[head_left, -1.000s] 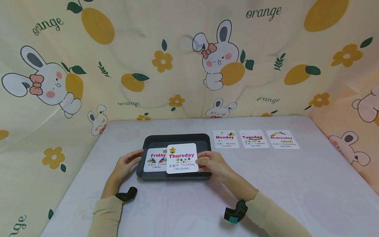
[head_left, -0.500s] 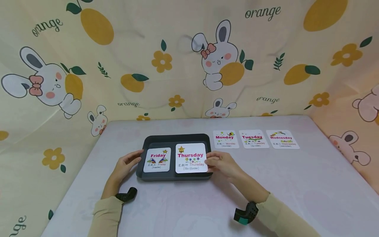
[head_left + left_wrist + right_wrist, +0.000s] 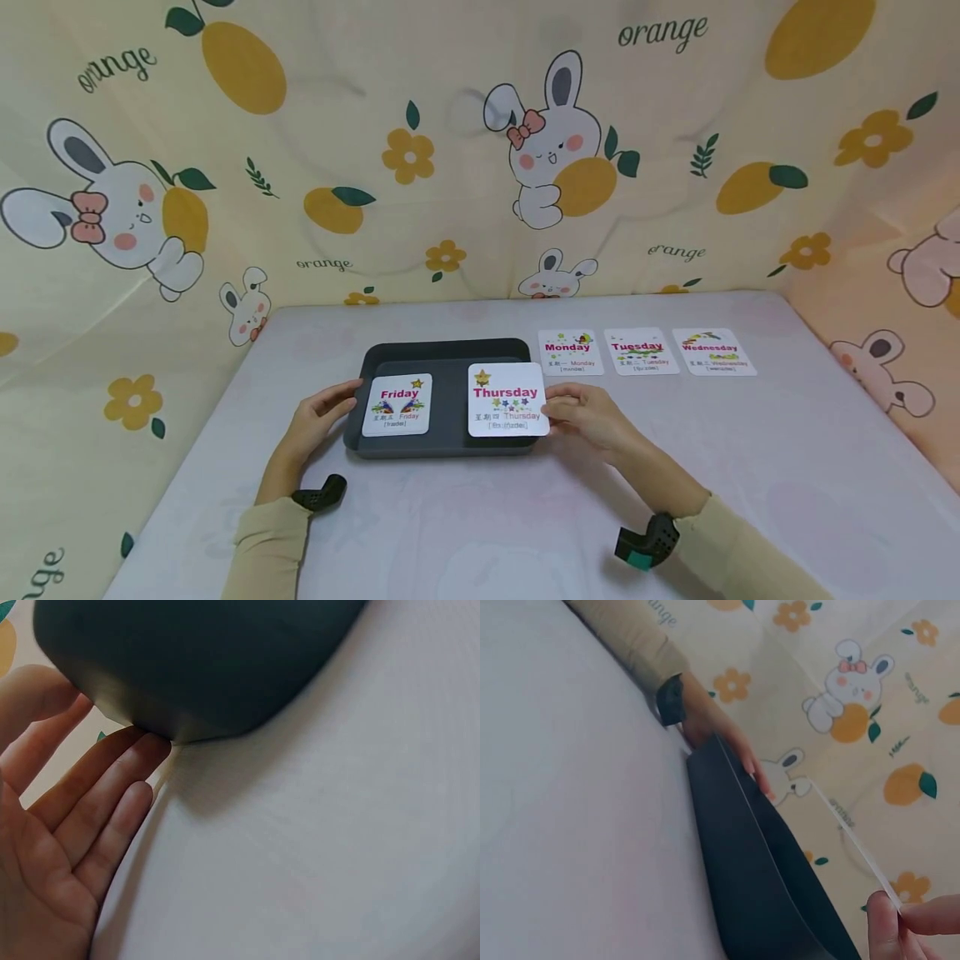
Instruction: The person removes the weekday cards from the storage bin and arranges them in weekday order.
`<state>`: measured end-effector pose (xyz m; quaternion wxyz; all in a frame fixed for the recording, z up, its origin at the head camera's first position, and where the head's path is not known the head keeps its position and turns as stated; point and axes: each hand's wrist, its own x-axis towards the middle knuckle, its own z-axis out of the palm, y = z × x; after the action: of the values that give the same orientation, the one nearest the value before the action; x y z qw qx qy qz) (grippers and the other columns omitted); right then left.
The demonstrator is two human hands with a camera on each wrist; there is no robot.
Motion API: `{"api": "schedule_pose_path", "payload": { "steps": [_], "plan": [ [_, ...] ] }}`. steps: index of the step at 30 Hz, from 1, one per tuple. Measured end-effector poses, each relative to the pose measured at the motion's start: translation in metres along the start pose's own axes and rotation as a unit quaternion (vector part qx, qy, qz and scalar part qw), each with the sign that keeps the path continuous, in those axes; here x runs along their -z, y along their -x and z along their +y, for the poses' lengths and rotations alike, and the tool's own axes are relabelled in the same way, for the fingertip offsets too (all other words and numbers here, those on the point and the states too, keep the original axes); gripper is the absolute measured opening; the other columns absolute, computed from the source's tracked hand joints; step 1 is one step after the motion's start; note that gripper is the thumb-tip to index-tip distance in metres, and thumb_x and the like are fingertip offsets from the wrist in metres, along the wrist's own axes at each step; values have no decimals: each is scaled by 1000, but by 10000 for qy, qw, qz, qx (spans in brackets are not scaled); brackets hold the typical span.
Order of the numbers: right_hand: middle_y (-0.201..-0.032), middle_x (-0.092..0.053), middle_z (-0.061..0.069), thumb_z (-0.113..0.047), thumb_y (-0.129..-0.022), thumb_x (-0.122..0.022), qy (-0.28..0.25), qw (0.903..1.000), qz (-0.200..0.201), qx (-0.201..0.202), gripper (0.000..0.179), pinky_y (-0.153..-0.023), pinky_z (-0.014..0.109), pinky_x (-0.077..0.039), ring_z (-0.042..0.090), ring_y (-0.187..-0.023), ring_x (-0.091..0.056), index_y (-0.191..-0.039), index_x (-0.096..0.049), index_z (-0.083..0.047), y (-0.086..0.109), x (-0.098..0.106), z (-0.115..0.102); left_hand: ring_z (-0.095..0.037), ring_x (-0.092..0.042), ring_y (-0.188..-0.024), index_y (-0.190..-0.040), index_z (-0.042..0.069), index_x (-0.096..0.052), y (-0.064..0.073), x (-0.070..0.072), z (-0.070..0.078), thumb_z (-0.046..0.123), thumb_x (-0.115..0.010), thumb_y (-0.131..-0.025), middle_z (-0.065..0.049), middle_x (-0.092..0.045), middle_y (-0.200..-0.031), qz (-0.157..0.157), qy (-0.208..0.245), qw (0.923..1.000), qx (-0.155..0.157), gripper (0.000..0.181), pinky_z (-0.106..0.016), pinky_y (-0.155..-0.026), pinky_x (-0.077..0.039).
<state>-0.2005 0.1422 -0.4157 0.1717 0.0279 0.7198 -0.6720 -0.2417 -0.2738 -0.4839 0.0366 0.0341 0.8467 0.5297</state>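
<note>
My left hand (image 3: 318, 423) rests its fingers against the left end of a dark grey tray (image 3: 450, 408). Up close in the left wrist view, fairly straight fingers (image 3: 101, 802) touch the tray's outer wall. A white Friday card (image 3: 397, 405) lies in the tray's left part. My right hand (image 3: 596, 423) pinches a white Thursday card (image 3: 508, 402) by its right edge, over the tray's right end. Seen edge-on in the right wrist view, the Thursday card (image 3: 859, 851) is raised above the rim, between thumb and finger (image 3: 934, 915).
Monday (image 3: 570, 353), Tuesday (image 3: 642, 352) and Wednesday (image 3: 714, 352) cards lie in a row on the pale table (image 3: 450, 533), right of the tray. A patterned cloth (image 3: 435, 125) with rabbits and oranges hangs behind. Both wrists carry black cameras.
The right hand has carried the Thursday card rightward, off its overlap with the Friday card, to the tray's right edge. The left hand has stayed at the tray.
</note>
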Motion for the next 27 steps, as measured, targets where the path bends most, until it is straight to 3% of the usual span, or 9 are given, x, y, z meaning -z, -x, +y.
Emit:
{"api": "schedule_pose_path", "payload": {
  "steps": [27],
  "plan": [
    [-83, -69, -14, -8, -93, -57, 340, 9993, 131, -97, 43, -66, 19, -54, 3, -73, -62, -127, -45, 15, 14, 54, 13, 26, -43, -108, -138, 14, -53, 2, 0, 1, 34, -57, -96, -8, -51, -147, 15, 20, 10000, 3, 47, 3, -92, -34]
  ]
}}
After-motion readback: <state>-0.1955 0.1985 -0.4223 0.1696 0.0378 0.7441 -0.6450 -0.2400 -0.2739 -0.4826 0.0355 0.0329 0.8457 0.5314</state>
